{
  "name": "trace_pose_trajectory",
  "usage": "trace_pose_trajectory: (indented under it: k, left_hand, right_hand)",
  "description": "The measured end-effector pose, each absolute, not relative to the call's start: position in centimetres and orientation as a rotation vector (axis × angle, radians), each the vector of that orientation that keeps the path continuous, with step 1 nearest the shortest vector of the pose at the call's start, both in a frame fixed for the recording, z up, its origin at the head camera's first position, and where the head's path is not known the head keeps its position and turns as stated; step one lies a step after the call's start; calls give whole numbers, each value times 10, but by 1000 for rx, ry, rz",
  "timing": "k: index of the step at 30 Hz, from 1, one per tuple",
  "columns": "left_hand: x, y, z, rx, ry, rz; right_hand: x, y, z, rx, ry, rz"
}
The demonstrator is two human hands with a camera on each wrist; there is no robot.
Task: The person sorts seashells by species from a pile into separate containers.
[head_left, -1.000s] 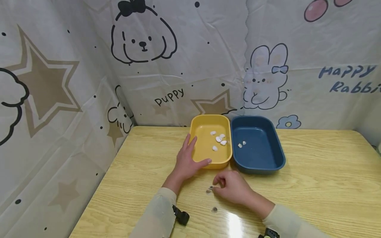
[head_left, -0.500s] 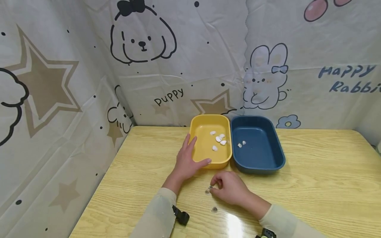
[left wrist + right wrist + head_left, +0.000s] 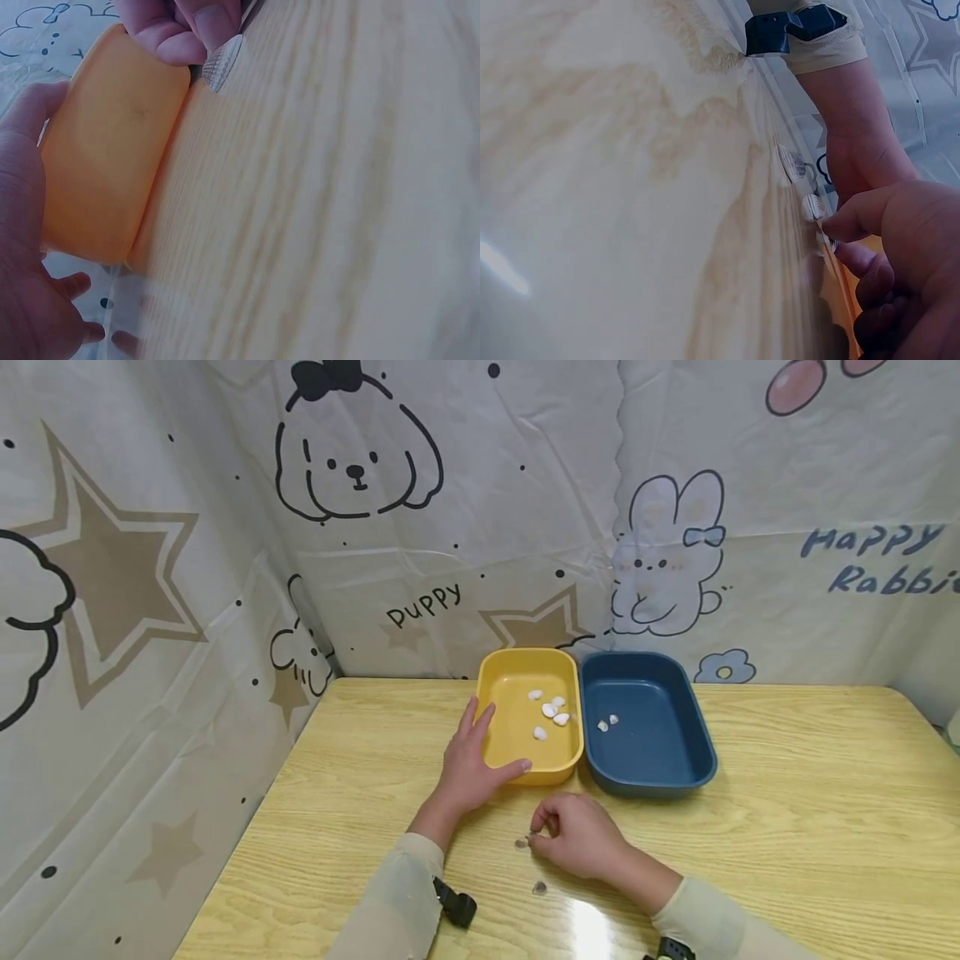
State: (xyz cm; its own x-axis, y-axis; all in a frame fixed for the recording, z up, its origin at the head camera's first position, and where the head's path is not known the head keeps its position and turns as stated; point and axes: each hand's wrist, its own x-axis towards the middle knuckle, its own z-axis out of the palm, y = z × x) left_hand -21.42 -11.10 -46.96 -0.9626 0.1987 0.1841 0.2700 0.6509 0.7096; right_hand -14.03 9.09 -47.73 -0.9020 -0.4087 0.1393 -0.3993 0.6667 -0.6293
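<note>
My left hand (image 3: pixel 467 768) rests at the near left corner of the yellow bin (image 3: pixel 491 760), its straight fingers spread along the left side and its thumb on the front rim. Several white seashells (image 3: pixel 550 711) lie inside that bin. In front of it, my right hand (image 3: pixel 581 837) pinches a small seashell (image 3: pixel 830 242) between thumb and index finger, low over the table. Close to those fingertips lies a ridged seashell (image 3: pixel 223 64), and another seashell (image 3: pixel 539 888) lies nearer to me. The pinched shell is mostly hidden by the fingers.
Against the yellow bin's right side stands a blue bin (image 3: pixel 652 781) with two small seashells (image 3: pixel 608 723) in it. Both bins are near the back of the wood-grain table (image 3: pixel 795 810). A printed curtain (image 3: pixel 450 552) hangs behind and to the left.
My right hand has shifted slightly left, and its fingertips have drawn together around one of the small shells. The left hand and both bins have stayed in place.
</note>
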Motion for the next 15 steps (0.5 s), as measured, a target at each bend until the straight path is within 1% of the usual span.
trace_pose_trajectory:
  k: [9,15]
  left_hand:
    - [-214,-111,-469,-370,-2780,-1220]
    - [-214,-111,-470,-377,-2776,-1213]
  right_hand:
    - [-139,96,-472,-677,2786,-1157]
    - [-139,99,-461,-696,2760,-1223]
